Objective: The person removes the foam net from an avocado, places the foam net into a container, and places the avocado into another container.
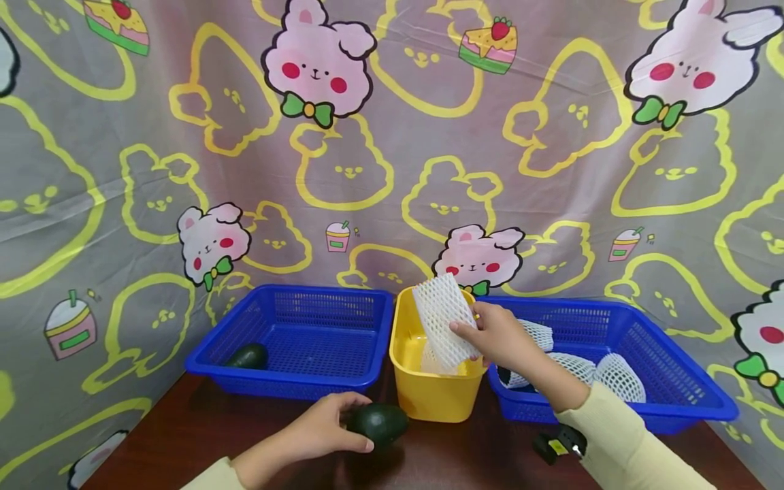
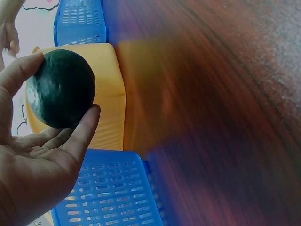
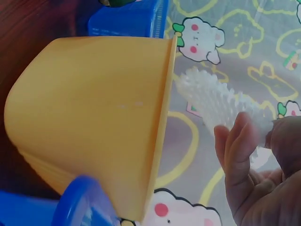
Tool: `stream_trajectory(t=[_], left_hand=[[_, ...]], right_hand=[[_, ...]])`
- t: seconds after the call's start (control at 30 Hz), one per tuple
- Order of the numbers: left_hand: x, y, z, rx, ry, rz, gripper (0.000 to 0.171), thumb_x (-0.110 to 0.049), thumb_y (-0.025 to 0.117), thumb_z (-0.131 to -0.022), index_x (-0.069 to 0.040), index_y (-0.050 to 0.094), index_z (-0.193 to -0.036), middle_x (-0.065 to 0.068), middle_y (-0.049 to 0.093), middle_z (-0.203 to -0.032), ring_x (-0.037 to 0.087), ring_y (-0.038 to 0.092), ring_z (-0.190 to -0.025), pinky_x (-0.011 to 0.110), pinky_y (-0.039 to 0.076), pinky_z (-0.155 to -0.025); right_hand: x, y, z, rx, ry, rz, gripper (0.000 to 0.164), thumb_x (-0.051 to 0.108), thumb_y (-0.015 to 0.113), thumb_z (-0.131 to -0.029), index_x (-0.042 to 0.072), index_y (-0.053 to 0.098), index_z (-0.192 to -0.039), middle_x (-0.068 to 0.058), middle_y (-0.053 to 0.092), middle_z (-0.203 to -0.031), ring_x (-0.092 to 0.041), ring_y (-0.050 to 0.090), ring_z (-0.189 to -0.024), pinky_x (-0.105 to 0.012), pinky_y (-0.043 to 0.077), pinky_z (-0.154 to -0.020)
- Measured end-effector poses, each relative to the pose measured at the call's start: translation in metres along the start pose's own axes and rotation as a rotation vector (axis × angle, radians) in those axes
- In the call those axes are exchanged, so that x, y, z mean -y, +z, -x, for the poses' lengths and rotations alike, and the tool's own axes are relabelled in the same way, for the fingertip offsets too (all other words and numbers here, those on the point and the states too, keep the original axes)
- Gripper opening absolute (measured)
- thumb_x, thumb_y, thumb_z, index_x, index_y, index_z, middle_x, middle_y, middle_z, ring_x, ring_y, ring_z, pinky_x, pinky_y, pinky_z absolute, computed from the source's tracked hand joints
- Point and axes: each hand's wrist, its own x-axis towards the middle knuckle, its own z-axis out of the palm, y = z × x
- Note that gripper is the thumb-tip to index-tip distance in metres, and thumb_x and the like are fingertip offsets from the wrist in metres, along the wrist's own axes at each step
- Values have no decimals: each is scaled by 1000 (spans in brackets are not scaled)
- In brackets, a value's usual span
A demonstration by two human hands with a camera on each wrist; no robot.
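Head view, clock centred on the yellow bin (image 1: 437,398): left hand (image 1: 324,429) at seven o'clock, thumb and fingers curled round a dark green fruit (image 1: 381,423), which sits near the bin's front, above the tabletop (image 1: 465,466); whether it touches the wood cannot be told. Left wrist view shows the thumb on one side of the fruit, fingers on the other, with gaps between some of them. Right hand (image 1: 499,337) at two o'clock, pinching a white foam net (image 1: 437,313) between thumb and fingers. Net tilted, its top leaning toward eleven, over the bin's mouth; a pale mesh piece (image 1: 433,362) shows below it, inside the bin. At nine o'clock, the left blue basket (image 1: 300,389), a second green fruit (image 1: 249,356) lying in its near corner, toward seven of that basket. At three o'clock, the right blue basket (image 1: 674,412), several white net sleeves (image 1: 618,378) inside, mostly toward its nine o'clock side. Patterned cloth (image 1: 392,143) hangs at twelve. Black wrist device (image 1: 560,442) beneath the right sleeve (image 1: 625,435).
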Motion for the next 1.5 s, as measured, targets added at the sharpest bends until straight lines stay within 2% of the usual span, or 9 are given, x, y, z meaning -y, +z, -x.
stream_trajectory(t=[0.1,0.27,0.4,0.5,0.63,0.77,1.13,1.37,1.5], left_hand=[[0,0,-1,-4,-1,-1,57,-18,83,-72,3,59,-119,6,64,-105,16,64,-92,26,53,-75],[0,0,0,-11,10,2,55,-18,83,-73,3,60,-118,6,64,-104,16,64,-92,25,52,-75],[0,0,1,-14,26,15,54,-17,83,-72,4,60,-117,6,64,-104,16,64,-92,24,52,-75],[1,0,1,-14,32,33,54,-15,82,-72,4,59,-118,6,64,-104,17,64,-92,25,53,-76],[2,0,2,-18,27,44,54,-14,82,-73,4,59,-118,6,64,-104,17,64,-92,26,53,-76],[2,-1,2,-23,19,36,54,-16,82,-73,3,59,-118,6,65,-104,16,64,-92,25,53,-75],[3,-3,4,-37,9,38,54,-12,81,-74,6,58,-119,7,64,-105,18,64,-91,26,53,-74],[3,-3,2,-34,13,39,54,-12,81,-74,5,58,-119,7,64,-106,18,64,-92,25,53,-75],[3,-3,2,-37,11,30,54,-13,81,-73,5,58,-119,7,64,-106,18,64,-92,25,53,-75]], right_hand=[[1,6,-11,4,52,-53,38,27,69,-91,-4,56,-109,-8,66,-77,-21,62,-51,-34,53,-48],[5,17,-30,6,153,-122,37,23,70,-91,-6,56,-109,-12,67,-83,-23,66,-61,-34,55,-51],[4,30,-43,13,224,-189,32,18,71,-90,-7,58,-106,-14,66,-83,-26,68,-67,-34,56,-53],[1,42,-51,31,239,-218,24,13,70,-89,-7,60,-98,-14,65,-81,-23,67,-64,-35,56,-54],[-5,59,-60,54,244,-212,19,9,70,-88,-7,59,-89,-14,62,-75,-20,64,-56,-35,56,-55],[-11,68,-65,59,277,-193,19,8,71,-87,-5,58,-90,-14,60,-73,-19,62,-51,-33,56,-54],[-19,74,-71,161,333,-143,23,10,73,-86,-3,55,-93,-14,61,-77,-22,63,-56,-37,57,-66],[-24,79,-72,215,321,-116,24,9,73,-86,-4,54,-90,-15,63,-73,-21,63,-56,-35,57,-63],[-24,81,-73,245,312,-109,27,8,73,-86,-5,51,-95,-15,62,-78,-22,65,-60,-35,57,-63]])
